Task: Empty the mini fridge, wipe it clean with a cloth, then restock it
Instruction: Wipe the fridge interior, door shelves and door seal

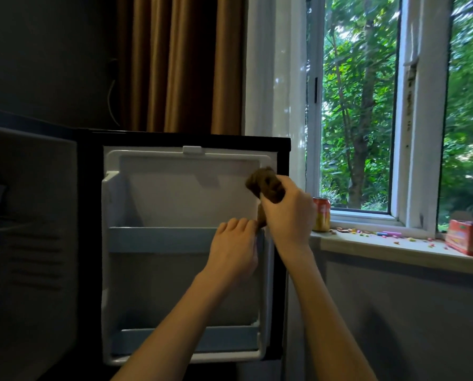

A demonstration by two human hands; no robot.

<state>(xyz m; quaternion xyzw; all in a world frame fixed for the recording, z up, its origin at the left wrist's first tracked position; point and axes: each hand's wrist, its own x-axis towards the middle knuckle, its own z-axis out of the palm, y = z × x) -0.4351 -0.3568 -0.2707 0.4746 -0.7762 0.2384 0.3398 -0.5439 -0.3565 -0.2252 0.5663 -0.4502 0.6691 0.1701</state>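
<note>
Head view: the fridge (37,243) stands open at the left of the frame, its inside dim and hard to make out. Its door (174,199) is swung wide and fills the centre, white liner facing the camera.

The right hand (290,213) is at the upper right of the liner, fingers clenched round a bunched brown cloth (265,185). The cloth sits against the liner's right rim, and a loose end hangs below the fist. The left hand (235,248) is just below it, fingers curled over the top edge of the upper shelf (161,237) at its right end, gripping it. Nothing shows in that shelf or in the lower shelf (224,339).

At mid right a can (322,218), orange and yellow with a red top, stands on the sill (367,243), just beside the door and partly behind the right hand. Its print is too blurred to read. Small coloured bits (386,234) lie scattered along the sill. A red box (469,237) sits at the right edge, its lettering also unreadable.

A brown curtain (180,64) hangs at top centre. The window (359,105) at upper right shows green trees.
</note>
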